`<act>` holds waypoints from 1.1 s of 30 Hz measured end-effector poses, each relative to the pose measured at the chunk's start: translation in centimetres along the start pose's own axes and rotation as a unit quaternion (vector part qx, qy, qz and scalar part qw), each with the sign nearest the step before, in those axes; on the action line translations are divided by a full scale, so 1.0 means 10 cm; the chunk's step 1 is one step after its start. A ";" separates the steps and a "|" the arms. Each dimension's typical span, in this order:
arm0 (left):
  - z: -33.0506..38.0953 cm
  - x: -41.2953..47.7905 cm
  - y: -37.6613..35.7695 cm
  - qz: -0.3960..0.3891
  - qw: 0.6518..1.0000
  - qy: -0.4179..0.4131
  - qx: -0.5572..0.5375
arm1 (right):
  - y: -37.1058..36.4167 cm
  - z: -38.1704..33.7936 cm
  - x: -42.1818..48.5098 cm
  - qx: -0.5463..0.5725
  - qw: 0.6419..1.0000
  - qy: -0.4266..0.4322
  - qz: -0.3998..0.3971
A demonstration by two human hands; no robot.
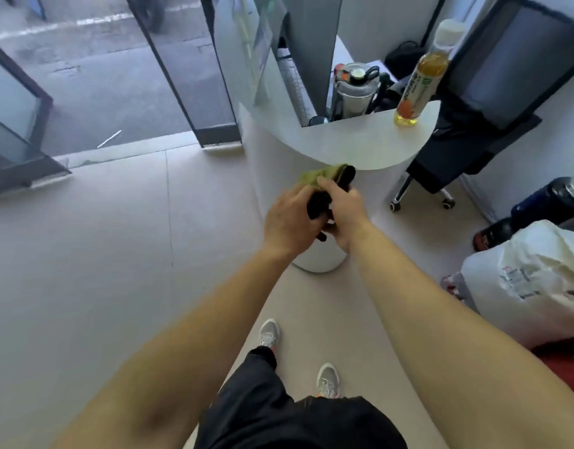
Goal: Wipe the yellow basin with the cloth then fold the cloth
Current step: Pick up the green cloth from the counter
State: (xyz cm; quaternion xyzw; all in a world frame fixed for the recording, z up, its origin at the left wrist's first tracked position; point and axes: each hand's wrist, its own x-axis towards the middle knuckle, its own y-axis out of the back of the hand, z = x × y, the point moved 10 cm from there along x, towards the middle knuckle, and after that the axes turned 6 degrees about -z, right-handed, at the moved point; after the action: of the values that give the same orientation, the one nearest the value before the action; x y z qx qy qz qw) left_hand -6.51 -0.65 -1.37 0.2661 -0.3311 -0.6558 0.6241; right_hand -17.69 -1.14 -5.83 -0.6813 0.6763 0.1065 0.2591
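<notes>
Both hands [292, 218] [342, 210] in clamped grip on bunched cloth [327, 178], cloth between them.

the cloth [324, 179] is yellow-green on one part and black on another, bunched rather than spread flat. its yellow-green part lies uppermost in view, touching or just over the near curved edge of the white counter [360, 147]; which of the two cannot be told. the black part runs down from there in a soft, crumpled roll in front of the counter's rounded front. the cloth is off the floor and held up between two hands, partly covered by them. no neat fold lines are visible; edges are blurred. the yellow basin cannot be made out anywhere in view.
</notes>
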 end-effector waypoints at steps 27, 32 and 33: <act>-4.47 -3.34 3.45 0.232 0.868 0.414 -0.145 | -5.75 2.42 -0.84 -0.313 0.874 -0.141 -0.343; -5.04 -3.43 3.75 0.216 0.871 0.414 -0.156 | -6.63 2.70 -0.84 -0.309 0.855 -0.168 -0.381; -5.20 -3.45 3.80 0.219 0.863 0.421 -0.172 | -6.82 2.75 -0.81 -0.314 0.849 -0.169 -0.389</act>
State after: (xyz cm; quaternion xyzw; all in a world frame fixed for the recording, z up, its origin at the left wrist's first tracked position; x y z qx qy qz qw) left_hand 60.27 28.26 -7.64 0.3263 0.0318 -0.3745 0.8673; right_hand 54.08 16.28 -10.76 -0.9053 0.2317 0.3171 0.1616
